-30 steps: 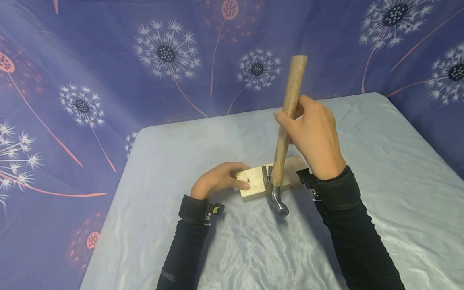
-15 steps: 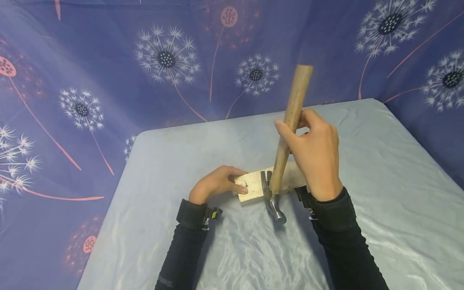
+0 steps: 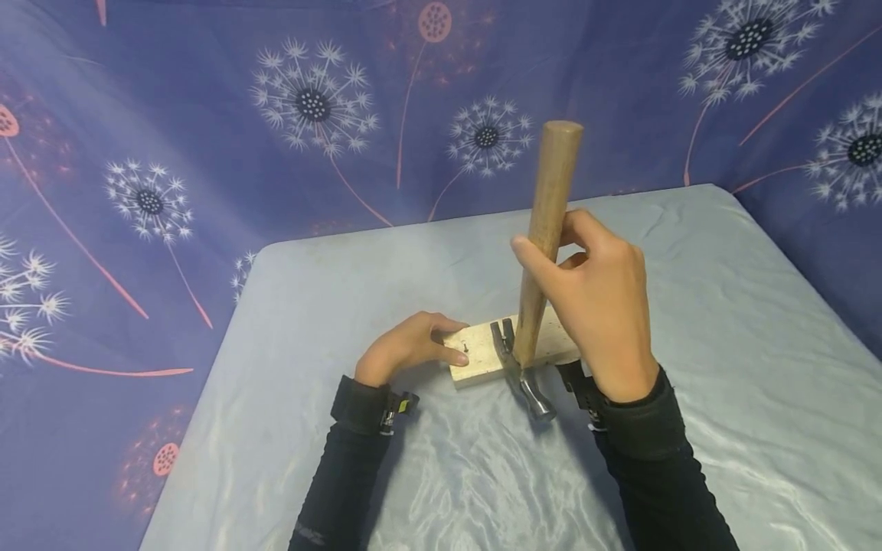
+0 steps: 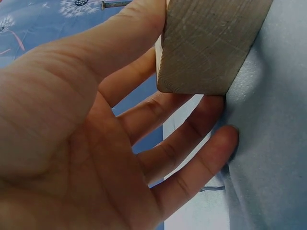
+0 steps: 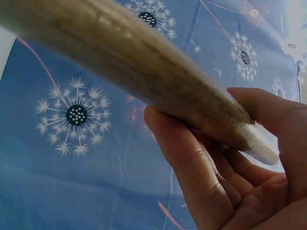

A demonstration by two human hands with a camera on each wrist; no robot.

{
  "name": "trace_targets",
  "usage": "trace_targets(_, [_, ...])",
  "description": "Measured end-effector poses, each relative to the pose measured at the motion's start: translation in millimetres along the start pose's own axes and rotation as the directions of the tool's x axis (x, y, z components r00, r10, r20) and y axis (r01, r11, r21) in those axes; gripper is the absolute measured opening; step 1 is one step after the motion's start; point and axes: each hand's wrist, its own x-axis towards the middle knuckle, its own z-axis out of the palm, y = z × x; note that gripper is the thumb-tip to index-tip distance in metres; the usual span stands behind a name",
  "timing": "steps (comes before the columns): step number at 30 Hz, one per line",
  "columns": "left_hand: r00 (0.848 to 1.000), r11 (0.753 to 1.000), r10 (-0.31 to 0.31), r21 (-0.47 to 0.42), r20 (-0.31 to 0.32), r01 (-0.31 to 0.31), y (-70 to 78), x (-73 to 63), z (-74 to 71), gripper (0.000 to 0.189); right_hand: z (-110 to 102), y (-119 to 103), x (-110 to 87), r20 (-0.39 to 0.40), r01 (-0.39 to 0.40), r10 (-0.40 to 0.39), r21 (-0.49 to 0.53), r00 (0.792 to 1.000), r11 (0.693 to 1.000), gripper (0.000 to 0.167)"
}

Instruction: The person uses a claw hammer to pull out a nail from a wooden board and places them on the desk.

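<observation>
My right hand (image 3: 599, 295) holds a claw hammer (image 3: 549, 191) by its wooden handle, thumb on the near side and fingers behind. The handle stands nearly upright with the metal head down; its claw overlaps the middle of a pale wooden block (image 3: 482, 366), and the striking face points toward me. My left hand (image 3: 406, 344) grips the block's left end, thumb on the top edge. In the left wrist view the lower fingers spread beneath the block's end (image 4: 206, 48). A nail (image 3: 465, 348) sticks up from the block near that thumb. The right wrist view shows the handle (image 5: 144, 62) between thumb and fingers.
A table covered with a shiny pale blue cloth (image 3: 331, 283) lies under the block. Behind it and at the left hangs a blue-purple cloth (image 3: 386, 76) printed with dandelions. Cameras on black bands (image 3: 361, 405) sit at both wrists.
The right hand first lowers a little with the hammer; then the handle's top swings left and toward me, and the striking face shifts right. The left hand keeps its grip on the block.
</observation>
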Motion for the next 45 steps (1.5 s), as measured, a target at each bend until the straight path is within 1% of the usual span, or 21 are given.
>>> trace_targets(7, [1.0, 1.0, 0.002, -0.006, 0.002, -0.002, -3.1, -0.9, -1.0, 0.064, -4, -1, 0.8, -0.011, 0.028, -0.027, 0.043, 1.0, 0.999, 0.024])
trace_targets(11, [1.0, 1.0, -0.014, -0.013, 0.002, 0.014, -3.4, -0.4, -0.5, 0.063, -10, -2, 1.3, -0.04, 0.044, -0.042, 0.053, 0.998, 0.998, 0.025])
trace_targets(13, [1.0, 1.0, -0.012, -0.013, 0.003, 0.012, -3.4, 1.1, 0.2, 0.062, -13, -3, 1.8, -0.062, 0.052, -0.048, 0.07, 0.997, 0.996, 0.025])
trace_targets(18, [0.999, 0.999, 0.031, -0.015, 0.011, -0.031, -0.9, 4.2, 1.5, 0.059, -18, -4, 5.0, -0.128, 0.077, -0.058, 0.143, 0.99, 0.987, 0.025])
trace_targets(22, [0.998, 0.998, 0.064, 0.006, 0.03, -0.064, 1.4, 4.4, 2.0, 0.055, -18, -4, 6.6, -0.158, 0.099, -0.072, 0.169, 0.985, 0.981, 0.025])
trace_targets(24, [0.996, 0.996, 0.08, 0.028, 0.039, -0.081, 1.8, 4.3, 1.9, 0.056, -18, -4, 6.4, -0.162, 0.102, -0.074, 0.172, 0.984, 0.98, 0.025])
trace_targets(27, [0.995, 0.994, 0.084, 0.066, 0.05, -0.087, 4.0, 1.2, 0.5, 0.059, -18, -4, 6.1, -0.152, 0.116, -0.087, 0.192, 0.985, 0.975, 0.024])
trace_targets(30, [0.996, 0.994, 0.075, 0.083, 0.036, -0.078, 7.1, -3.8, -2.8, 0.063, -18, -5, 7.1, -0.127, 0.138, -0.11, 0.24, 0.986, 0.961, 0.024])
trace_targets(31, [0.997, 0.993, 0.078, 0.082, 0.024, -0.079, 8.2, -5.9, -4.2, 0.063, -17, -5, 7.8, -0.118, 0.143, -0.115, 0.264, 0.986, 0.954, 0.024])
trace_targets(32, [0.996, 0.992, 0.093, 0.081, 0.009, -0.094, 8.6, -7.1, -5.6, 0.062, -16, -5, 8.4, -0.11, 0.141, -0.113, 0.292, 0.987, 0.946, 0.024])
trace_targets(34, [0.989, 0.986, 0.15, 0.08, -0.019, -0.148, 10.4, -8.2, -7.5, 0.06, -15, -5, 9.6, -0.096, 0.163, -0.138, 0.324, 0.986, 0.932, 0.026])
trace_targets(35, [0.982, 0.979, 0.186, 0.085, -0.026, -0.183, 11.7, -8.5, -8.1, 0.057, -14, -4, 9.9, -0.091, 0.17, -0.147, 0.34, 0.985, 0.925, 0.027])
trace_targets(38, [0.957, 0.954, 0.287, 0.107, -0.039, -0.281, 15.9, -8.9, -9.0, 0.048, -14, -4, 10.3, -0.081, 0.181, -0.163, 0.374, 0.983, 0.909, 0.028])
trace_targets(41, [0.935, 0.932, 0.349, 0.126, -0.062, -0.339, 19.5, -8.4, -8.5, 0.037, -14, -3, 10.2, -0.069, 0.186, -0.173, 0.393, 0.982, 0.901, 0.029])
trace_targets(42, [0.925, 0.924, 0.371, 0.125, -0.075, -0.361, 20.8, -7.7, -8.0, 0.034, -14, -3, 10.0, -0.065, 0.185, -0.174, 0.395, 0.983, 0.9, 0.029])
trace_targets(45, [0.89, 0.898, 0.439, 0.107, -0.122, -0.427, 23.6, -4.6, -6.0, 0.025, -15, -3, 9.2, -0.053, 0.188, -0.182, 0.395, 0.982, 0.899, 0.028])
